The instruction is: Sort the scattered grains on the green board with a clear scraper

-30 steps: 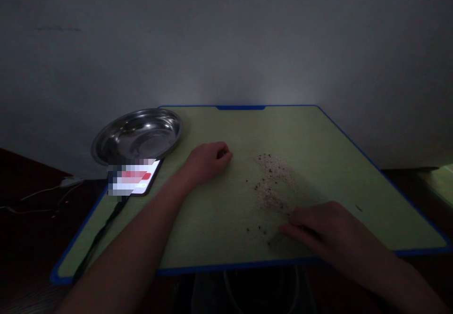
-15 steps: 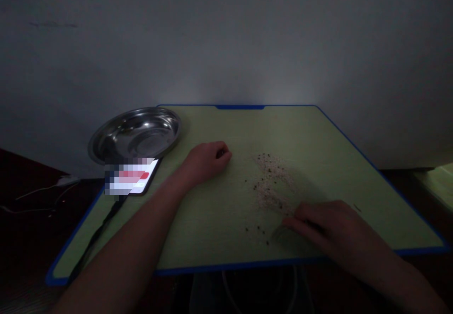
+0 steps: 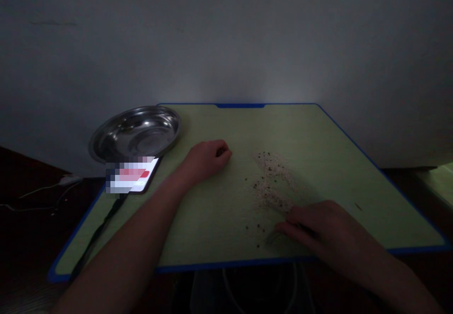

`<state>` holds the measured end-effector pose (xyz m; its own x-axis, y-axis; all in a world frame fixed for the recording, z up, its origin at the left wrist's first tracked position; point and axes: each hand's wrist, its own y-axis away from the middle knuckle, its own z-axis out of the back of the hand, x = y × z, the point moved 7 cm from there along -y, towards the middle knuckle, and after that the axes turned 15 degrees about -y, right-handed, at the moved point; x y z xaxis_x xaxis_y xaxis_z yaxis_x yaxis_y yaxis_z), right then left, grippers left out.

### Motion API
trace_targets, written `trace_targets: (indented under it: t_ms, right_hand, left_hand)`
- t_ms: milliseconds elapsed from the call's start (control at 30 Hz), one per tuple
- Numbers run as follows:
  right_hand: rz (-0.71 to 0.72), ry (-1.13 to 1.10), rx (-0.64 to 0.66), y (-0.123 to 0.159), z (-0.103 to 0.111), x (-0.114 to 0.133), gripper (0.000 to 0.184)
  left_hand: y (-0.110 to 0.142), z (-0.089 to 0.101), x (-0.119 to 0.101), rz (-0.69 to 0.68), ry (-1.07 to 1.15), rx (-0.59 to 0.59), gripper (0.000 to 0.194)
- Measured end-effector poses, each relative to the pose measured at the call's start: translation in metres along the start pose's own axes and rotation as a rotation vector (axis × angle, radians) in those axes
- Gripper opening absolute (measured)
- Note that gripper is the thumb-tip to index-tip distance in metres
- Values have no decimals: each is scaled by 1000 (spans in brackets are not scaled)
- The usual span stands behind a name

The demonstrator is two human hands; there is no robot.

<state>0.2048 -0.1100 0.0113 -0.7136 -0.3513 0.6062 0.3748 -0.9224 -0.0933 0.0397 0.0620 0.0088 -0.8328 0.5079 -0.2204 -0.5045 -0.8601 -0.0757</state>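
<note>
Pale small grains point(image 3: 265, 189) with several dark bits among them lie loosely spread on the light green tabletop point(image 3: 208, 229). My left hand point(image 3: 210, 160) rests left of the grains, its fingers curled into a loose fist. Whatever may be inside it is too dark to make out. At the near right edge of the grains, my right hand point(image 3: 314, 222) is low over the table, thumb and fingers drawn together in a pinch. Its fingertips are in shadow, so anything between them cannot be made out. A few dark bits point(image 3: 258, 227) lie left of its thumb.
A shiny steel basin point(image 3: 141, 135) stands at the table's back left. In front of it is a phone point(image 3: 143, 182) with a lit screen, and a dark strap or cable point(image 3: 102, 227) runs from it. A pale wall point(image 3: 247, 45) rises behind the blue-edged table.
My right hand has shifted slightly left, along the near side of the grains. One dark bit near its thumb lies farther left. My left hand stays put.
</note>
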Motion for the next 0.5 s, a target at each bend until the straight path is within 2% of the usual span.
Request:
trace_targets:
  t_ms: [300, 500]
  right_hand:
    - [25, 20, 17, -16, -8, 5, 41]
    - [76, -9, 129, -17, -18, 16, 35]
  left_hand:
    - [1, 0, 0, -12, -2, -7, 23]
    - [1, 0, -1, -8, -13, -7, 23]
